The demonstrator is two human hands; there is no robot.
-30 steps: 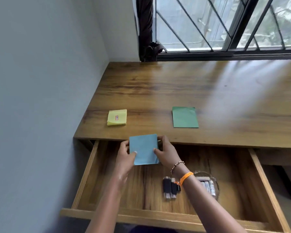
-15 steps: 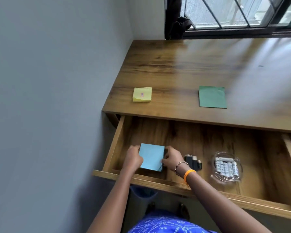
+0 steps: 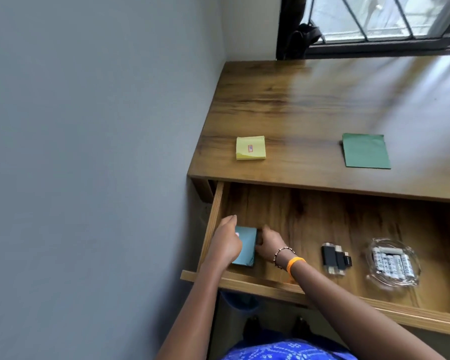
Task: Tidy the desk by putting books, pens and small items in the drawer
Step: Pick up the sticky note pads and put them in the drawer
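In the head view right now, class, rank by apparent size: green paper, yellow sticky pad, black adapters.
1. Green paper, plainly largest.
2. Yellow sticky pad.
3. Black adapters, close to the pad in size and nearer the camera, so this order is unsure.

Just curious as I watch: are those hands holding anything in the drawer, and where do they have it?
Yes: the blue notepad. The left hand grips its left edge and the right hand its right edge, at the drawer's front left corner.
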